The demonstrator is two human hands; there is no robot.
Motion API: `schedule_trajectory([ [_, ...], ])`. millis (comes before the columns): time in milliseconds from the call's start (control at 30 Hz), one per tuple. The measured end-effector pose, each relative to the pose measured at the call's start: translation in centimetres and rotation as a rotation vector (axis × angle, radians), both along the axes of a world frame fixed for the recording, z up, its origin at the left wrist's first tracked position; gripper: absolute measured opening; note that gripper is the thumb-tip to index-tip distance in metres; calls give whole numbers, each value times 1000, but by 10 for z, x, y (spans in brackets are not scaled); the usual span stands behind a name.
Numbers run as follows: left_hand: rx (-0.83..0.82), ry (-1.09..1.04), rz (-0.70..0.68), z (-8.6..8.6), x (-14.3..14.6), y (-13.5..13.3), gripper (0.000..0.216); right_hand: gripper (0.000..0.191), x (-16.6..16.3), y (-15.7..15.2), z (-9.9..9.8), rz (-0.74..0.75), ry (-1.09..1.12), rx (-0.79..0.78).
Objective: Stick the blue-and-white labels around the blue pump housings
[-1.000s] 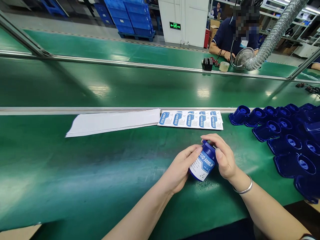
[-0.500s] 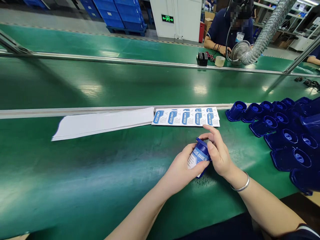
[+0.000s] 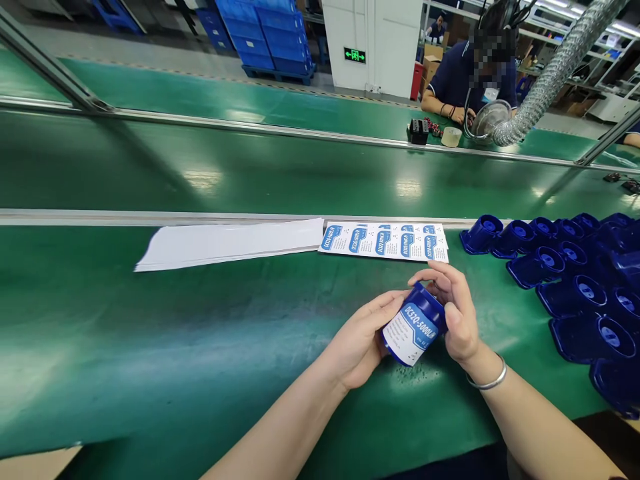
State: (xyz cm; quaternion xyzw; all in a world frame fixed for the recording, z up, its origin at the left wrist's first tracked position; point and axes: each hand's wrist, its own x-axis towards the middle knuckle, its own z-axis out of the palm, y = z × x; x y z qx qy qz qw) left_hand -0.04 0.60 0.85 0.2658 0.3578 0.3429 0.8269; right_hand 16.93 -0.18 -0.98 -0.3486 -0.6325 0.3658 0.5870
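Note:
A blue plastic housing is tilted between my hands above the green table. On its side is a white and blue label that reads DC52Q-5000 and a few more characters. My left hand grips the housing from the left, its thumb along the upper left side. Around the flanged upper right end curls my right hand, with some fingers hidden behind the part. Just beyond my hands lies a sheet of matching labels. White backing paper stretches out to its left.
Several similar blue housings stand in rows on the right. A metal rail crosses behind the green table. Across it, a co-worker sits near a flexible metal duct. Dark specks dot the table below my hands.
The housing has turned so its label faces me more fully. My left thumb has moved off the label to the upper side. The whole view has shifted slightly.

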Motion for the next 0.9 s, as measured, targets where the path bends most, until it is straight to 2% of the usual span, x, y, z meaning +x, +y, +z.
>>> schedule_trajectory([
  [100,-31,-27,-11,-1,2,-2,38,52,0,-1,2,13,32,11],
  [533,88,119,28,9,1,-5,46,55,1,1,1,-97,-118,-52],
  [667,245,216,-14,9,2,-7,50,53,0,1,2,-122,-172,-79],
  [800,435,432,-45,7,4,-9,57,54,-1,2,2,-151,-194,-96],
  [900,570,595,-19,7,6,-10,62,55,-1,2,0,-168,-191,-97],
])
